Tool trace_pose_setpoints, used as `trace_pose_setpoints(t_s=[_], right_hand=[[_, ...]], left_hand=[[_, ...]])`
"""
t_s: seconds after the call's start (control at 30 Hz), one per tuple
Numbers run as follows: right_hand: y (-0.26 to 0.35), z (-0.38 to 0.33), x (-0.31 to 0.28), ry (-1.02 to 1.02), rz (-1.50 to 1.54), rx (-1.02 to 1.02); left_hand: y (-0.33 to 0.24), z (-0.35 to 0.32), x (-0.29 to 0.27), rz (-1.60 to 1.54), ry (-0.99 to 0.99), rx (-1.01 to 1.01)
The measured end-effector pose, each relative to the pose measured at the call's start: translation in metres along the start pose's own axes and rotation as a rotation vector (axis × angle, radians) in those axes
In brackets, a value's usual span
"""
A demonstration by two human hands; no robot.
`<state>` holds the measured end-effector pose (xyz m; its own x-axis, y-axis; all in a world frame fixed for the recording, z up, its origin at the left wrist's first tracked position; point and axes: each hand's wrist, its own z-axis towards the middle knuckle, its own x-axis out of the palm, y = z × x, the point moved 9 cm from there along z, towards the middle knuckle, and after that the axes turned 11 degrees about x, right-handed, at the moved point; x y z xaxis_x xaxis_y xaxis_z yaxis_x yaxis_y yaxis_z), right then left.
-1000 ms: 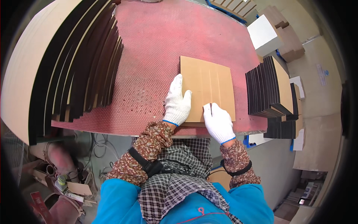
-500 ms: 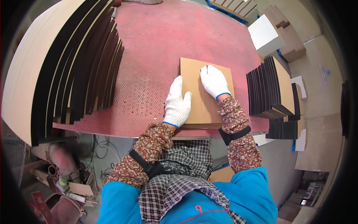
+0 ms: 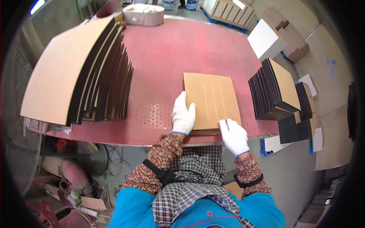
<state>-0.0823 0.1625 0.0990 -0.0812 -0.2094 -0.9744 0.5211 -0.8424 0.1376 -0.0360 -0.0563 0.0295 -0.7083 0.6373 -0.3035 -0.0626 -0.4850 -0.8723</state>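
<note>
A tan rectangular board lies on the red table, with another board edge showing beneath its near side. Pale lines run along its top face. My left hand, in a white knit glove, rests at the board's left edge, fingers stretched forward and thumb spread onto the face. At the near right corner, my right hand, gloved the same way, has its fingers closed together. A small dark sliver shows between them; what it is, I cannot make out.
Tall stacks of dark-edged boards stand on the left and the right of the red textured table. A white oval block sits at the far edge. Pipes and clutter lie below left; more dark-edged pieces lie beyond the right edge.
My right hand has slid from the board's far part toward me, to its near right corner. Pale lines now show on the face. My left hand stays at the left edge; the view has shifted.
</note>
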Motion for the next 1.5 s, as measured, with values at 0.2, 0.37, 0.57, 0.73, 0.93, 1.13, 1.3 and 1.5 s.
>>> trace_pose_setpoints(t_s=[0.2,0.37,0.57,0.73,0.93,1.13,1.3,1.5], right_hand=[[-0.071,0.001,-0.013,-0.207,0.209,0.302],[-0.062,-0.014,-0.015,-0.102,0.288,0.393],[-0.054,-0.057,-0.004,-0.036,0.755,0.441],[-0.051,-0.068,-0.014,-0.012,1.363,0.525],[0.038,-0.045,-0.103,-0.016,1.418,0.148],[0.12,-0.03,-0.152,0.113,1.499,-0.135],[0.203,-0.019,-0.174,0.208,1.547,-0.356],[0.274,-0.018,-0.185,-0.024,1.532,-0.692]], left_hand=[[-0.021,-0.029,-0.014,0.257,0.081,0.0],[0.003,-0.04,-0.025,0.182,0.095,-0.085],[-0.02,-0.049,-0.062,-0.225,-0.052,-0.155],[-0.152,-0.034,-0.117,-0.048,-0.099,0.039],[-0.245,-0.04,-0.238,0.022,-0.362,0.27],[-0.244,-0.039,-0.336,0.11,-0.574,0.337],[-0.186,-0.026,-0.418,0.002,-0.741,0.256],[-0.155,-0.01,-0.474,0.481,-0.847,0.157]])
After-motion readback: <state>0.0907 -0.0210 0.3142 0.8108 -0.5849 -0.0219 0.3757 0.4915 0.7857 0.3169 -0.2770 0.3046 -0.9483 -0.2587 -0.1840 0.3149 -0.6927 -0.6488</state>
